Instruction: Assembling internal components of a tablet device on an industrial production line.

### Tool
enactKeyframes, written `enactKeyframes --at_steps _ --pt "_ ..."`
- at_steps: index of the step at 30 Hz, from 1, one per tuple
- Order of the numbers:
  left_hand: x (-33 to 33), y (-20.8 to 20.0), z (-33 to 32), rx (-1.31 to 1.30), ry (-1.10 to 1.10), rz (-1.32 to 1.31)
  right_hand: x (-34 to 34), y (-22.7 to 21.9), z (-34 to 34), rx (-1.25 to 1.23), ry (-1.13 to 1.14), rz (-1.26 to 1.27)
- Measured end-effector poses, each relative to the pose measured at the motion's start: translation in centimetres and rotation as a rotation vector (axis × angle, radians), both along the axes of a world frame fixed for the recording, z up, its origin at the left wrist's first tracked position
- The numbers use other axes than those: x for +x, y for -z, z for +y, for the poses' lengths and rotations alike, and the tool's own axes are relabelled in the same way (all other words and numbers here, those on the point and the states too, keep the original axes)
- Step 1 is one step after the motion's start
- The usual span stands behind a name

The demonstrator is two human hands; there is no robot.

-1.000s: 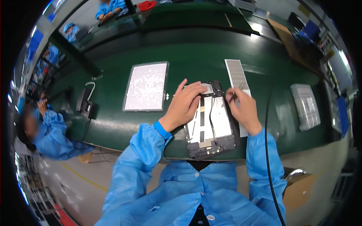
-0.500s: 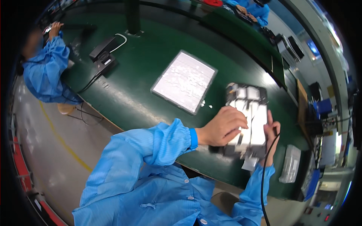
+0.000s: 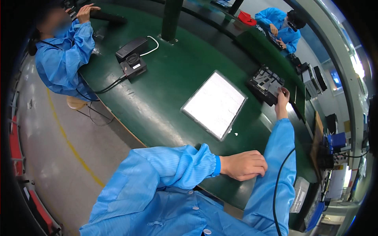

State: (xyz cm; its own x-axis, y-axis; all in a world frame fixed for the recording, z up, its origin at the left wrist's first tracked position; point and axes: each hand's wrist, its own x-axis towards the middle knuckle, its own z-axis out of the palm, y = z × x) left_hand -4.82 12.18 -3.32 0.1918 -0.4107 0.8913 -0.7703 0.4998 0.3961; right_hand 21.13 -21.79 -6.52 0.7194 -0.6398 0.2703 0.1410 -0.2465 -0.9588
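Observation:
My right hand (image 3: 282,100) reaches far out to the right and grips the near corner of a black electronic device chassis (image 3: 267,83). The chassis has grey metal plates and dark strips on its upper face, and it is at the far right of the green table. Nearer to me, my left hand (image 3: 245,165) is curled beside my right sleeve, above the table. Its fingertips are turned under, so whatever they may hold is hidden. Between the hands and the far side lies a bright white sheet in a clear tray (image 3: 214,105), with small white bits (image 3: 236,134) by its near right corner.
A black power adapter and a small black box (image 3: 134,65) with cables stand at the left back, near a green post (image 3: 171,23). A clear plastic box (image 3: 300,192) lies at the right edge. Co-workers in blue sit at left (image 3: 63,67) and far right (image 3: 281,25).
My right hand has carried the chassis away from me toward the far right. My left hand has come off it and drawn back near my body. The view has shifted too.

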Motion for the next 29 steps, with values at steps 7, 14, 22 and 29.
enactKeyframes --at_steps 7,14,22,29 --pt "0.1 -0.1 -0.3 0.097 -0.180 -0.167 -12.8 -5.4 3.2 -0.598 -0.396 0.116" --pt "14.4 -3.8 9.5 0.420 -1.053 0.079 -30.7 -7.0 15.8 -0.498 -0.363 0.209" --pt "13.8 -2.2 16.1 0.962 -1.222 0.235 -27.0 -2.7 25.9 -0.468 -0.387 0.043" --pt "14.1 -1.5 16.2 0.905 -1.353 0.180 -26.3 -1.6 28.0 -0.244 -0.408 0.072"
